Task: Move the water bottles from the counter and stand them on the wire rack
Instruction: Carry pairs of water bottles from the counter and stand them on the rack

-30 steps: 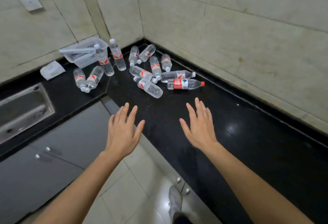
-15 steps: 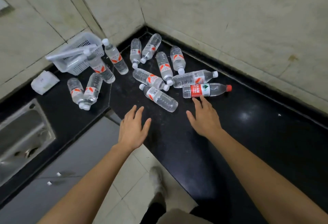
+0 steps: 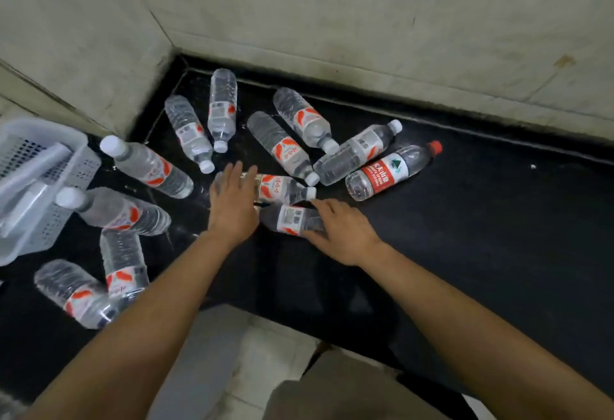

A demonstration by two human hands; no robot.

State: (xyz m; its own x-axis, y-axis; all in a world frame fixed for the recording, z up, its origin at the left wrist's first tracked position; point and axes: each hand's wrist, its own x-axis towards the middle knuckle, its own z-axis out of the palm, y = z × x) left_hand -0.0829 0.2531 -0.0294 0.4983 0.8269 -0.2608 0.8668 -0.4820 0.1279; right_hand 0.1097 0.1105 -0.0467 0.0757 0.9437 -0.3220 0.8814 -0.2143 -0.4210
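Note:
Several clear water bottles lie scattered in the corner of the black counter (image 3: 481, 220); one has a red label and red cap (image 3: 385, 172). Two bottles (image 3: 146, 167) (image 3: 113, 210) stand upright at the left. My left hand (image 3: 232, 207) rests with straight fingers on the base end of a lying bottle (image 3: 284, 188). My right hand (image 3: 342, 230) grips the nearest lying bottle (image 3: 290, 220), thumb on its near side and fingers over its far side. No wire rack is in view.
A white plastic basket (image 3: 76, 167) holding a flat white object stands at the left edge on the counter. Tiled walls close the corner behind the bottles. Pale floor tiles (image 3: 259, 353) show below the counter's front edge.
I have stepped closer to the corner. Both hands moved forward from above the counter edge onto the two nearest bottles; the right hand has closed around one.

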